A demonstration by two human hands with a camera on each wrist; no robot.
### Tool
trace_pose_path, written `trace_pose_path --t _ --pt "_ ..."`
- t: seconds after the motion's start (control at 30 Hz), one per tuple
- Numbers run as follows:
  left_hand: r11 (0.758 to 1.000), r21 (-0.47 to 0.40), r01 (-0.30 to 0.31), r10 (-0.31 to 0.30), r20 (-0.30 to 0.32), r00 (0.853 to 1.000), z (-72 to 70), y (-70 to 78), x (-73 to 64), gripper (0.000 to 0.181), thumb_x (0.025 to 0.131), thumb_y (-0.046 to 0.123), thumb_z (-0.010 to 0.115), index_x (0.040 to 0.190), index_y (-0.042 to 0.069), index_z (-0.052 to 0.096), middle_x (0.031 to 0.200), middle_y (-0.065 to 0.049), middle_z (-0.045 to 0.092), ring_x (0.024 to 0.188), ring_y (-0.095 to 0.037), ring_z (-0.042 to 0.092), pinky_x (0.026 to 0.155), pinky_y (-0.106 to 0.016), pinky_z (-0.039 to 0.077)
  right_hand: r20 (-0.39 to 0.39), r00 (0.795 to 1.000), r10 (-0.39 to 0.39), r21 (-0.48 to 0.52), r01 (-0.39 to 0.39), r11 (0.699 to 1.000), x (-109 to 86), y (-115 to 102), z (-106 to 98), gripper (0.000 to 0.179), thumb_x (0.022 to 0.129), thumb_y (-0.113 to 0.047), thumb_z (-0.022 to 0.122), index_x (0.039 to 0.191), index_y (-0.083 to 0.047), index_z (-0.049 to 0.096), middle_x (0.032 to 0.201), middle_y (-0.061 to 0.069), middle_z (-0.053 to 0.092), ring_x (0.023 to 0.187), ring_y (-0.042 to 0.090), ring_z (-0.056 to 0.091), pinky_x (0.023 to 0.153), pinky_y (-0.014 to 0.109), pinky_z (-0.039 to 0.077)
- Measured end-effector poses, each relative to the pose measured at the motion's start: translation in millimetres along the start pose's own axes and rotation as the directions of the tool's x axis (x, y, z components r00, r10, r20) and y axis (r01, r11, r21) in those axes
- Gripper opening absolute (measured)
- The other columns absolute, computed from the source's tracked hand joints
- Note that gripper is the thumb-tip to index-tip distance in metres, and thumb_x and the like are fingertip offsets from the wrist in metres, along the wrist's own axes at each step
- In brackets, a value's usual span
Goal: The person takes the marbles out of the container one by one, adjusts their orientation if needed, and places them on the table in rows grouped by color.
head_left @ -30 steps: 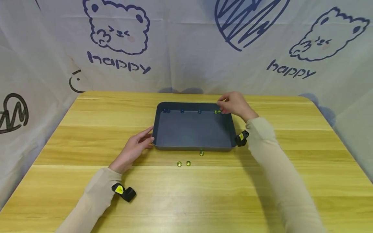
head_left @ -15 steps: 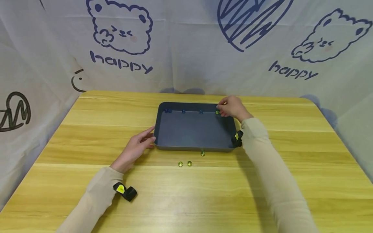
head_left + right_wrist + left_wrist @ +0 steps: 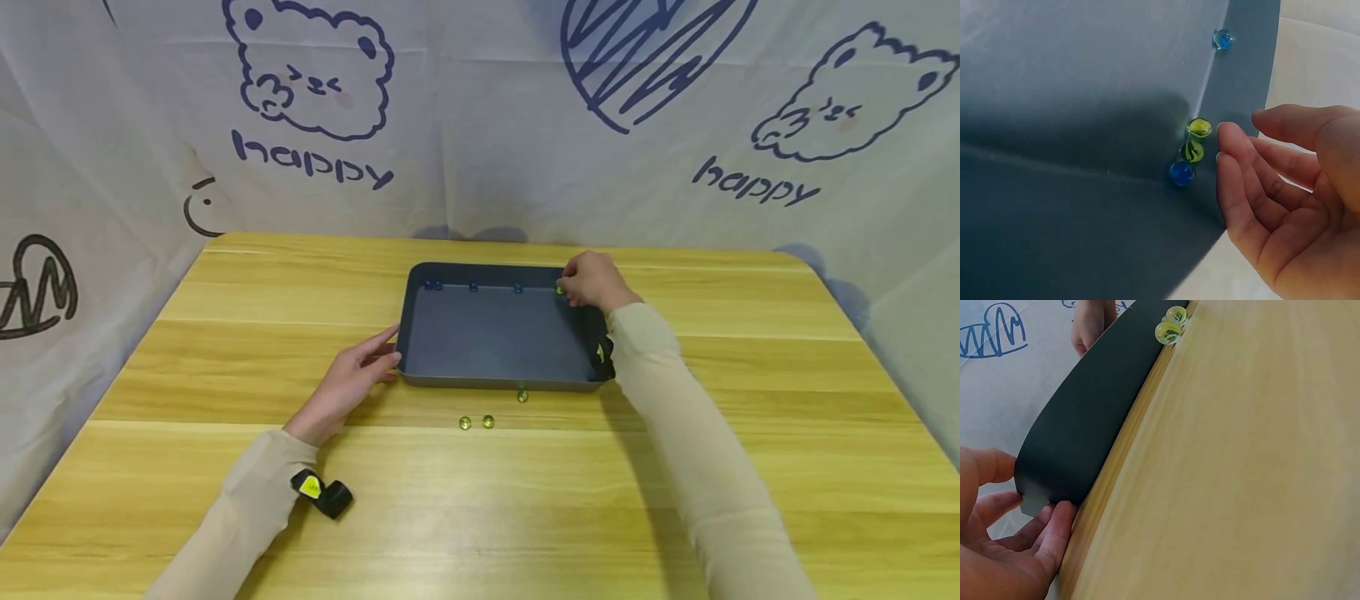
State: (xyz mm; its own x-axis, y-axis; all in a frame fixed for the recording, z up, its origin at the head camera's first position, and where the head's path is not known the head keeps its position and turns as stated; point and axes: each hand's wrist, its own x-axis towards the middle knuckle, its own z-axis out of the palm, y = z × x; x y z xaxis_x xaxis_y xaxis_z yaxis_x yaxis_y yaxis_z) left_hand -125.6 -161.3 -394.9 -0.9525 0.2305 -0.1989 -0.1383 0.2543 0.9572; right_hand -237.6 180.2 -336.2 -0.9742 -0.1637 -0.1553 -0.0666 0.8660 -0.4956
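A dark grey rectangular tray (image 3: 487, 342) lies on the wooden table. My left hand (image 3: 345, 379) touches its front left corner with nearly straight fingers. My right hand (image 3: 596, 282) is over the back right corner, fingers gently bent and thumb apart, holding nothing visible. Beside those fingertips, in the right wrist view, two yellow-green marbles (image 3: 1199, 128) and a blue marble (image 3: 1181, 174) form a short row in the corner. Several blue marbles (image 3: 518, 287) sit along the back wall. In front of the tray are three yellow-green marbles (image 3: 488, 422), one close to its front wall.
The wooden table (image 3: 480, 508) stretches out in front of the tray and to both sides. Behind it hangs a white cloth (image 3: 465, 150) with drawn figures. A small black camera (image 3: 322, 493) is strapped at the left wrist.
My right hand has shifted left and slightly nearer, covering more of the yellow-green marbles in the back right corner. My left hand keeps its place at the tray; the head view has shifted slightly.
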Motion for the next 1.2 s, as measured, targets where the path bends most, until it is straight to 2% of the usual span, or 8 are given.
trace_pose_path --t 0.1,0.37,0.57,0.77,0.93,1.2 --pt "1.0 0.0 -0.004 0.004 0.002 1.0 -0.4 -0.3 0.1 0.052 0.103 0.017 0.048 0.152 0.012 0.031 0.141 -0.023 0.043 0.111 -0.032 0.057 0.096 -0.038 0.047 -0.001 1.0 0.004 -0.038 -0.004 0.999 1.7 -1.3 2.1 0.021 0.095 -0.007 0.057 0.103 0.01 0.068 0.07 0.012 0.066 0.059 0.018 0.063 0.061 0.032 0.055" --pt "1.0 0.007 -0.012 0.012 0.002 1.0 -0.9 -1.2 0.4 0.052 0.103 0.018 0.049 0.152 0.012 0.032 0.141 -0.024 0.044 0.11 -0.032 0.058 0.097 -0.038 0.047 0.012 0.999 0.034 -0.115 -0.032 0.993 1.5 -7.2 3.7 0.022 0.097 -0.009 0.055 0.103 0.007 0.069 0.067 0.01 0.065 0.067 0.026 0.065 0.07 0.04 0.054" --pt "1.0 0.006 -0.011 0.011 0.001 1.0 -0.9 -0.9 -0.1 0.052 0.103 0.017 0.049 0.152 0.012 0.032 0.14 -0.023 0.044 0.11 -0.031 0.057 0.096 -0.038 0.048 0.013 0.999 0.039 -0.136 -0.037 0.99 2.6 -7.8 4.6 0.023 0.097 -0.01 0.054 0.102 0.004 0.071 0.061 0.007 0.064 0.065 0.026 0.065 0.075 0.042 0.052" --pt "1.0 0.004 -0.014 0.014 -0.001 1.0 -0.2 -1.1 0.6 0.052 0.103 0.017 0.049 0.152 0.012 0.032 0.14 -0.024 0.044 0.111 -0.032 0.057 0.095 -0.036 0.049 0.018 0.999 0.044 -0.145 -0.041 0.989 2.2 -8.6 4.4 0.024 0.097 -0.009 0.054 0.106 0.005 0.071 0.063 0.009 0.065 0.066 0.027 0.066 0.077 0.043 0.053" --pt "1.0 0.006 -0.009 0.009 -0.004 1.0 -0.1 -0.8 0.3 0.052 0.103 0.016 0.049 0.152 0.012 0.032 0.14 -0.024 0.044 0.11 -0.031 0.057 0.094 -0.036 0.049 0.009 0.998 0.058 -0.174 -0.055 0.983 3.0 -9.2 6.0 0.023 0.096 -0.01 0.054 0.103 0.003 0.072 0.064 0.008 0.066 0.063 0.024 0.065 0.073 0.042 0.053" --pt "1.0 0.0 -0.012 0.012 -0.005 1.0 0.2 -1.6 0.6 0.052 0.103 0.016 0.049 0.151 0.011 0.033 0.138 -0.024 0.045 0.11 -0.031 0.057 0.093 -0.035 0.049 -0.009 0.996 0.09 -0.238 -0.09 0.967 6.5 -10.1 8.7 0.023 0.096 -0.012 0.055 0.091 -0.001 0.074 0.06 0.006 0.063 0.056 0.021 0.06 0.06 0.039 0.051"
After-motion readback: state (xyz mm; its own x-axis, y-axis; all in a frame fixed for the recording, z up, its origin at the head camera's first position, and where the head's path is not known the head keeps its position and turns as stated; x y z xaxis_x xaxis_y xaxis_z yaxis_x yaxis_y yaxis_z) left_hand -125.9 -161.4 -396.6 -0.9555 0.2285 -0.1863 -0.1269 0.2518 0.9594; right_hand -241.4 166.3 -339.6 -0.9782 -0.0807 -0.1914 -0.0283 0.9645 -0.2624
